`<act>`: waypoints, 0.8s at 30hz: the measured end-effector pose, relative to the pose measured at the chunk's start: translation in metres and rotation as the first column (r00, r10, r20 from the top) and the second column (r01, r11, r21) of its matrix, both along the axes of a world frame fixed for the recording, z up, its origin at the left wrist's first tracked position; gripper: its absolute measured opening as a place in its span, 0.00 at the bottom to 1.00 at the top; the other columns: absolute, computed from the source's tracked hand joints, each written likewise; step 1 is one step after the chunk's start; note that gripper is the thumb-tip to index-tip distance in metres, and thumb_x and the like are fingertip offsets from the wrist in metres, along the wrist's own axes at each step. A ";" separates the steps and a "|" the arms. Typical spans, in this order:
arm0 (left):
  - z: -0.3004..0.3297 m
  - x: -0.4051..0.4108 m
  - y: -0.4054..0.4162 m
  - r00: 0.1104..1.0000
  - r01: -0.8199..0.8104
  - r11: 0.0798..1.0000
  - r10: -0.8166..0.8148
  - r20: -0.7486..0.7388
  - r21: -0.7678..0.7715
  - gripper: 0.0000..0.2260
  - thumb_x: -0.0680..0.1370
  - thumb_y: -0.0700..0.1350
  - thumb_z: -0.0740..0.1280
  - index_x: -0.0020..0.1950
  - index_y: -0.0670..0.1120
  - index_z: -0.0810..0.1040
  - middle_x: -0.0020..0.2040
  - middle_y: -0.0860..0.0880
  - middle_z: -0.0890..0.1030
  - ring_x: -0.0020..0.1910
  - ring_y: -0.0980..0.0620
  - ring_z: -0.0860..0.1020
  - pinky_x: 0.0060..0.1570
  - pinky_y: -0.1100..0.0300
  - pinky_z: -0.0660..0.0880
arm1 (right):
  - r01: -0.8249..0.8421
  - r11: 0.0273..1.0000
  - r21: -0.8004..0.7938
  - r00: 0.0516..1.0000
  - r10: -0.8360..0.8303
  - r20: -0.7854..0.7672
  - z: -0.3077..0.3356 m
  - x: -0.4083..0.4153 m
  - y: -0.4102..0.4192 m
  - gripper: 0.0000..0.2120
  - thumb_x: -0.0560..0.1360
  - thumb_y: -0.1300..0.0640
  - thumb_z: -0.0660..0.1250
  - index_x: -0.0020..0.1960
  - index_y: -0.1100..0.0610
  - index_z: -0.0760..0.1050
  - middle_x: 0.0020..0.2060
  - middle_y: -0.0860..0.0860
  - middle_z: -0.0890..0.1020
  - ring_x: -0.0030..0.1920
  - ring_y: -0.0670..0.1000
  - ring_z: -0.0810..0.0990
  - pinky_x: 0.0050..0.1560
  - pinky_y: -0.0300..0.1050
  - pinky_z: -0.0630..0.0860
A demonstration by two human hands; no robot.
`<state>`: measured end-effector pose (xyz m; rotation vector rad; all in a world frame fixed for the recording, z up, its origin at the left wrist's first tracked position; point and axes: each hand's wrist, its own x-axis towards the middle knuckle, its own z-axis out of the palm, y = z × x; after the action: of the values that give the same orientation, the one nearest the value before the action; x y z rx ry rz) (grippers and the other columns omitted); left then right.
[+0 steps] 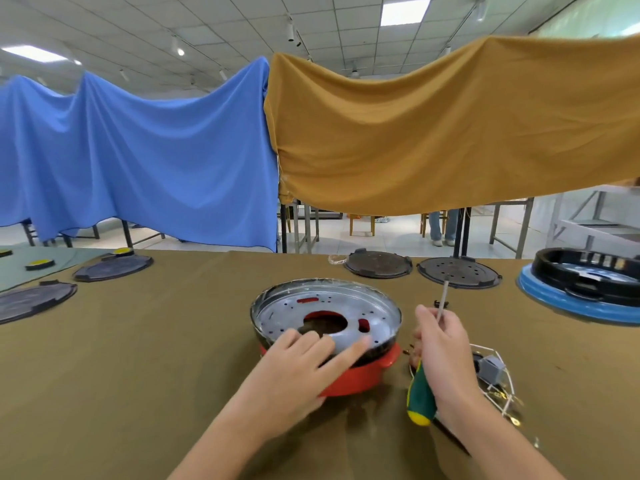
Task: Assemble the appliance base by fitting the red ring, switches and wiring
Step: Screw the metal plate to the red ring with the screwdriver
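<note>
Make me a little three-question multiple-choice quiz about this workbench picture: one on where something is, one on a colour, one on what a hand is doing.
1. Where does the small grey switch block with white wires lie?
A. Right of the right hand, on the cloth
B. Inside the metal plate
C. On the blue sheet

2. What colours are the screwdriver handle?
A. Red and black
B. Green and yellow
C. All blue

3. What is the left hand doing?
A. Holding the screwdriver
B. Resting on the appliance base with fingers on the metal plate
C. Hanging off the table

Answers:
1 A: the switch block sits on the olive cloth, past the right hand.
2 B: the screwdriver has a green grip with a yellow end.
3 B: the left hand lies on the appliance base, fingers on the metal plate; the right hand holds the screwdriver.
</note>
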<state>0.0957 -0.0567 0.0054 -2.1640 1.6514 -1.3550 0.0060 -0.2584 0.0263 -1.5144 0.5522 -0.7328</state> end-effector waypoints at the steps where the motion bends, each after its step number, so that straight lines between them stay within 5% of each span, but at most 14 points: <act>1: -0.001 -0.002 -0.002 1.000 0.003 1.000 -0.003 0.005 0.005 0.50 0.61 0.56 0.80 0.78 0.47 0.62 0.47 0.53 0.74 0.41 0.51 0.74 0.41 0.59 0.72 | -0.011 1.000 -0.017 1.000 0.011 -0.021 -0.001 -0.001 0.000 0.10 0.79 0.45 0.62 0.53 0.50 0.73 0.41 0.53 0.77 0.38 0.53 0.74 0.42 0.54 0.74; 7: -0.001 -0.007 0.012 0.967 0.065 0.998 -0.068 -0.245 -0.020 0.29 0.70 0.69 0.70 0.65 0.55 0.72 0.45 0.59 0.76 0.41 0.60 0.76 0.38 0.65 0.76 | -0.113 0.992 -0.062 0.978 0.100 -0.182 -0.012 0.003 -0.003 0.16 0.75 0.43 0.68 0.57 0.50 0.70 0.44 0.52 0.78 0.41 0.52 0.76 0.43 0.50 0.75; 10: 0.000 -0.009 0.016 0.805 0.125 0.935 -0.291 -0.517 -0.332 0.18 0.79 0.63 0.62 0.63 0.55 0.76 0.44 0.60 0.76 0.43 0.61 0.76 0.42 0.64 0.75 | -0.135 0.989 -0.069 0.975 0.120 -0.189 -0.015 0.005 -0.002 0.18 0.75 0.43 0.68 0.59 0.50 0.70 0.47 0.53 0.80 0.43 0.52 0.78 0.42 0.49 0.76; 13: 0.006 0.006 0.022 0.671 -0.222 0.632 -0.453 -0.587 -0.742 0.14 0.81 0.57 0.62 0.64 0.55 0.76 0.52 0.60 0.77 0.53 0.56 0.78 0.54 0.63 0.72 | -0.151 0.988 -0.044 0.971 0.139 -0.196 -0.017 0.007 -0.002 0.20 0.75 0.42 0.68 0.62 0.51 0.70 0.49 0.52 0.80 0.46 0.53 0.78 0.42 0.48 0.75; 15: 0.007 0.023 0.032 0.492 -0.639 0.400 -0.445 -0.749 -0.657 0.20 0.80 0.57 0.64 0.71 0.54 0.71 0.64 0.52 0.72 0.65 0.49 0.73 0.64 0.55 0.68 | -0.184 0.983 0.019 0.965 0.184 -0.187 -0.017 0.009 -0.001 0.19 0.76 0.43 0.68 0.60 0.53 0.72 0.43 0.51 0.80 0.41 0.51 0.78 0.39 0.46 0.74; 17: 0.003 0.032 0.036 0.096 -0.823 0.426 -0.547 -0.832 -0.375 0.26 0.79 0.59 0.66 0.75 0.52 0.67 0.73 0.47 0.68 0.72 0.47 0.67 0.71 0.51 0.63 | -0.216 0.974 0.063 0.962 0.223 -0.156 -0.017 0.010 0.000 0.15 0.76 0.45 0.69 0.54 0.56 0.75 0.32 0.50 0.79 0.32 0.49 0.76 0.33 0.44 0.73; 19: -0.003 0.029 0.030 -0.139 -0.779 0.553 -0.611 -0.779 -0.295 0.22 0.77 0.55 0.68 0.69 0.51 0.74 0.68 0.48 0.77 0.66 0.49 0.75 0.67 0.50 0.70 | -0.216 0.975 0.047 0.964 0.221 -0.150 -0.018 0.010 0.002 0.13 0.76 0.48 0.68 0.50 0.60 0.76 0.26 0.49 0.76 0.27 0.49 0.73 0.30 0.45 0.72; 21: -0.006 0.023 0.023 -0.183 -0.743 0.588 -0.640 -0.746 -0.322 0.14 0.75 0.45 0.65 0.60 0.51 0.79 0.58 0.49 0.84 0.57 0.50 0.80 0.56 0.52 0.75 | -0.199 0.979 0.036 0.969 0.202 -0.140 -0.020 0.009 0.002 0.11 0.76 0.54 0.67 0.49 0.63 0.76 0.24 0.51 0.73 0.26 0.50 0.71 0.29 0.45 0.71; 24: -0.005 0.020 0.018 -0.148 -0.704 0.568 -0.703 -0.695 -0.425 0.19 0.76 0.36 0.60 0.61 0.54 0.77 0.56 0.51 0.84 0.55 0.49 0.82 0.48 0.56 0.77 | -0.167 0.986 0.010 0.985 0.167 -0.048 -0.022 0.008 0.002 0.06 0.75 0.61 0.65 0.49 0.63 0.77 0.26 0.54 0.71 0.26 0.51 0.69 0.27 0.45 0.68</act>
<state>0.1156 -0.0386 0.0006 -4.6780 0.5435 0.5609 0.0139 -0.2560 0.0044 -1.5557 0.4568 -0.5657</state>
